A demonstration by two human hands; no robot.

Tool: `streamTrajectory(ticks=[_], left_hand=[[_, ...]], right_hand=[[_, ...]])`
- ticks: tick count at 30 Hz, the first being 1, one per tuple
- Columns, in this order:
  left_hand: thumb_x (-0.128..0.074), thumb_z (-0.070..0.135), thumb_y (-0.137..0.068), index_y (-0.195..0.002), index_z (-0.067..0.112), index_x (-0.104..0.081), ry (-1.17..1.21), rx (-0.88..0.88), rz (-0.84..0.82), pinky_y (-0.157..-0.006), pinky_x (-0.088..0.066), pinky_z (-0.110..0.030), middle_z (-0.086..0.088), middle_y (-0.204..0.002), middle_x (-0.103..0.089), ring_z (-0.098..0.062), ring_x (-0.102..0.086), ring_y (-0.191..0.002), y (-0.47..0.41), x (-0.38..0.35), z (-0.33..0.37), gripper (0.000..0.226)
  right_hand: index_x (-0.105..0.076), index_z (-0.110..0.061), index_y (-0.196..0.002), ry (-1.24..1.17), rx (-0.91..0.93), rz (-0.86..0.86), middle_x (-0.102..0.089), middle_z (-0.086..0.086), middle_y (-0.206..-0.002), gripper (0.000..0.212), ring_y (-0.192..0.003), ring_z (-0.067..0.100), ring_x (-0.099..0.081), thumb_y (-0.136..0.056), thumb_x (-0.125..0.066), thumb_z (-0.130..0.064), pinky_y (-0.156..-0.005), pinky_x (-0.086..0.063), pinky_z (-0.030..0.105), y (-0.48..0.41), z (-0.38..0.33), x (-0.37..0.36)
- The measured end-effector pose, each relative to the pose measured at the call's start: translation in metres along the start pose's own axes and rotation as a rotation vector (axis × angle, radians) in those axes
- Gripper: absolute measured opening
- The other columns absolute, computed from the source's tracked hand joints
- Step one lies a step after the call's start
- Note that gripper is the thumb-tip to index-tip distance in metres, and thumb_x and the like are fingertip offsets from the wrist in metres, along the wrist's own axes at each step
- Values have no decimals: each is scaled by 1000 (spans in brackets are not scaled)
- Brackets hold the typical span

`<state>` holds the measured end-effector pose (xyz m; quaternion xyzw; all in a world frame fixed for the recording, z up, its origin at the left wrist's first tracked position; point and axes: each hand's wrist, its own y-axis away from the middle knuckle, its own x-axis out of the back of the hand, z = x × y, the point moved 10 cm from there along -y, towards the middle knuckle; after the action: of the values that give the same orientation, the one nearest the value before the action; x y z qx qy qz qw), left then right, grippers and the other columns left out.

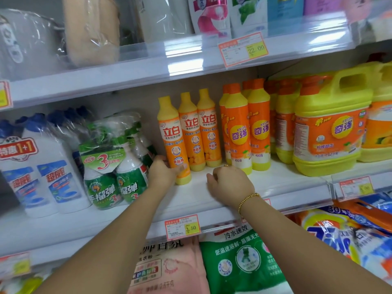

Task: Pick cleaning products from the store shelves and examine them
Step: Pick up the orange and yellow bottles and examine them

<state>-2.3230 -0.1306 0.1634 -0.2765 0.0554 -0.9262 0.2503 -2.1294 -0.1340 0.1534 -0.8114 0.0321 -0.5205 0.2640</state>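
A tall yellow and orange dish-soap bottle (172,136) stands at the front of the middle shelf (282,183), leaning slightly left. My left hand (162,171) grips its lower part, thumb across the front. Two matching bottles (201,132) stand upright just behind and to its right. My right hand (229,185) hovers over the bare shelf to the right of the bottle, fingers loosely curled, holding nothing. A gold bracelet circles that wrist.
Orange-capped soap bottles (248,128) and big yellow jugs (331,124) fill the shelf's right side. Wrapped green spray bottles (114,164) and white bottles (42,166) crowd the left. Detergent bags (237,262) lie below; a price tag (182,227) hangs on the shelf edge.
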Motion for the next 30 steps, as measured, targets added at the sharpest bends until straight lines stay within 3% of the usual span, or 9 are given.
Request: streamTrajectory(ticks=[5,6,8,10,15,18,23,27,30], left_hand=[[-68,31,-87,-111,10,-57,-46,-331,197,-79,-46,-29,-6,-111,-61,-15,-57,-91,69,35,47,34],[-64,32,-90,-96,12,-60,-24,-422,178,-73,-47,-31,-4,-96,-65,-15,-57,-81,95,37,55,22],[-57,35,-94,-69,14,-58,-21,-509,23,-60,-45,-35,-1,-64,-61,-20,-57,-63,143,24,53,32],[-53,37,-94,-60,14,-56,-97,-495,-190,-60,-44,-36,-4,-54,-58,-20,-55,-56,185,-3,33,41],[-74,31,-81,-87,17,-65,-379,-281,-760,-73,-48,-23,2,-85,-66,-16,-62,-82,258,-88,-52,18],[-80,37,-72,-120,20,-56,-733,-302,-1032,-88,-47,-27,3,-117,-59,-16,-56,-105,295,-125,-108,56],[-74,34,-74,-118,19,-56,-1028,-433,-1018,-73,-42,-28,-5,-116,-61,-22,-58,-104,313,-145,-146,50],[-73,26,-76,-114,16,-57,-1037,-448,-1002,-71,-36,-26,-5,-113,-61,-22,-56,-103,313,-153,-145,43],[-77,22,-73,-92,18,-55,-915,-377,-937,-57,-29,-26,0,-85,-54,-19,-51,-85,304,-150,-143,29]], right_hand=[[-60,-5,-70,-247,39,-34,-65,15,-76,31,-75,28,-58,-92,-54,-27,-61,-38,33,11,-4,18],[-62,-3,-72,-303,76,17,-66,14,-73,29,-72,26,-59,-91,-57,-24,-62,-39,34,20,-4,33],[-63,-7,-74,-375,146,161,-67,7,-72,24,-69,21,-60,-91,-59,-24,-64,-43,33,49,2,68],[-63,-12,-77,-438,161,201,-66,0,-71,21,-68,15,-60,-91,-58,-27,-65,-47,30,88,18,88],[-64,-20,-88,-432,-14,-102,-67,-2,-78,1,-73,13,-62,-88,-63,-18,-67,-49,26,187,95,38],[-60,-22,-102,-494,-245,-312,-65,-3,-86,30,-80,16,-62,-80,-69,-4,-76,-52,29,249,152,-31],[-53,-18,-124,-689,-444,-529,-59,-1,-109,63,-102,16,-55,-69,-82,-7,-78,-47,20,329,171,-122],[-52,-27,-116,-775,-481,-422,-61,-3,-110,58,-107,16,-55,-69,-83,-12,-85,-46,24,350,163,-150],[-55,-20,-116,-719,-501,-317,-64,2,-111,56,-104,15,-56,-68,-83,-14,-89,-47,32,350,163,-157]])
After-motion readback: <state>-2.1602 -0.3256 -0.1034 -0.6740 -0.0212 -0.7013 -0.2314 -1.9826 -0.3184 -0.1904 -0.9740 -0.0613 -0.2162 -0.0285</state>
